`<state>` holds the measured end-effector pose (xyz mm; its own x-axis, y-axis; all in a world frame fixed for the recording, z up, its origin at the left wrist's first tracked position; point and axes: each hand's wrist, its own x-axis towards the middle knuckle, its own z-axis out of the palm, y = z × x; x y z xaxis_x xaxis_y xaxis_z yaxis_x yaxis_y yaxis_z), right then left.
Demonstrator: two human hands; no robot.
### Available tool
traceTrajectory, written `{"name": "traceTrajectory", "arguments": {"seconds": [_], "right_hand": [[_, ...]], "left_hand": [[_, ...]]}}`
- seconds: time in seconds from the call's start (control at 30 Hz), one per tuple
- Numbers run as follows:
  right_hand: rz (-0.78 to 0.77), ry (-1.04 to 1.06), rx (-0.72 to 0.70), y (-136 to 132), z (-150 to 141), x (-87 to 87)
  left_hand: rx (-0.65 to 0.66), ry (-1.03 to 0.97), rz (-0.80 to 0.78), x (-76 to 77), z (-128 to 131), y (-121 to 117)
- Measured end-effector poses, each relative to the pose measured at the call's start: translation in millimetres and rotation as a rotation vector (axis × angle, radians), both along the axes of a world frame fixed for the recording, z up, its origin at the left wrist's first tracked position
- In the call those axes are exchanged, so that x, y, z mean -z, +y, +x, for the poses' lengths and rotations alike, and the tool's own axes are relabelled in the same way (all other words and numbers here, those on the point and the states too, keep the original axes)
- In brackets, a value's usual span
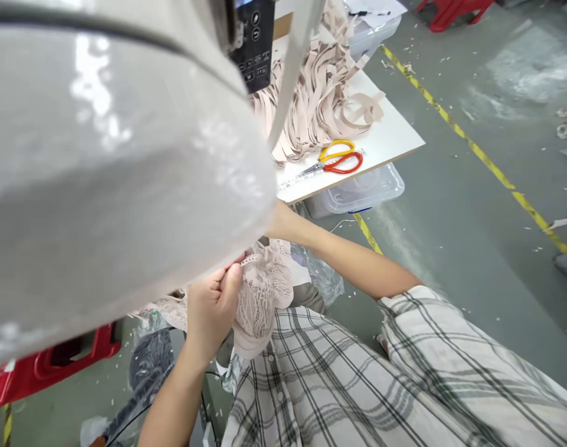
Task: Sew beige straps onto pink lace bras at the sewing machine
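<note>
A large grey-white sewing machine body (101,161) fills the upper left and hides much of the work. Below its edge my left hand (213,307) is closed, pinching a piece of pale pink lace fabric (264,292) that hangs down over my checked shirt. My right forearm reaches in from the right toward the machine; my right hand is hidden behind the machine body, so its fingers do not show.
A white table (395,139) carries a heap of beige fabric strips (315,93), red-and-yellow scissors (339,162) and a tape measure. A black control panel (255,43) sits on the machine. Clear plastic bins (362,189) stand under the table. A red stool (45,363) stands at lower left.
</note>
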<state>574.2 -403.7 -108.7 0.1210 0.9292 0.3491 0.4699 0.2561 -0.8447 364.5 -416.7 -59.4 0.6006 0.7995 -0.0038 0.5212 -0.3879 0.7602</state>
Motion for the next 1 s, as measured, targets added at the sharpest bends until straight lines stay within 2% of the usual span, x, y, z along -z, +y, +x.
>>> {"name": "traceTrajectory", "arguments": {"seconds": [0.13, 0.3, 0.73, 1.0], "right_hand": [[0.054, 0.049, -0.007, -4, 2, -2.8], [0.019, 0.069, 0.008, -9, 0, -8.1], [0.036, 0.037, 0.036, -6, -4, -4.6], [0.034, 0.037, 0.055, -7, -8, -7.5]], "left_hand": [[0.041, 0.002, 0.119, 6.0, -3, -2], [0.05, -0.013, 0.203, 10.5, -8, -4], [0.002, -0.025, 0.263, 14.3, -14, -2], [-0.058, -0.064, 0.283, 23.6, -21, 0]]}}
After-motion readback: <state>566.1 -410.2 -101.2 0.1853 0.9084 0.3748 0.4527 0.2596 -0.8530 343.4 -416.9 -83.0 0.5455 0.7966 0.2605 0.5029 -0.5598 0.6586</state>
